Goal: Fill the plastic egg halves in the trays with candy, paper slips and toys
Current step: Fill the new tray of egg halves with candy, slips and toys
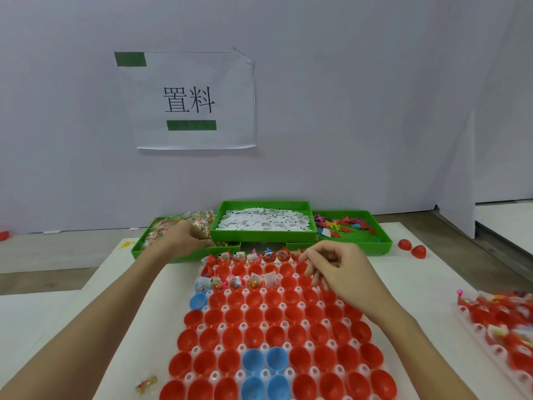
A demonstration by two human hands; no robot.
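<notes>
The left hand (pixel 181 238) is reached into the candy bin (pixel 144 245), its fingers curled among the wrapped candy (pixel 184 219); whether a piece is gripped cannot be told. The right hand (pixel 340 272) is held with fingers loosely bent, nothing visibly pinched, above the egg tray (pixel 259 308). Filled egg halves (pixel 253 280) are seen just left of its fingertips.

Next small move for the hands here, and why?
Probably the left hand lifts candy from the candy bin it is reaching into and brings it to the tray. Only some far egg halves show fillings; the rows nearer the person sit empty. The right hand hovers over the far rows.
</notes>
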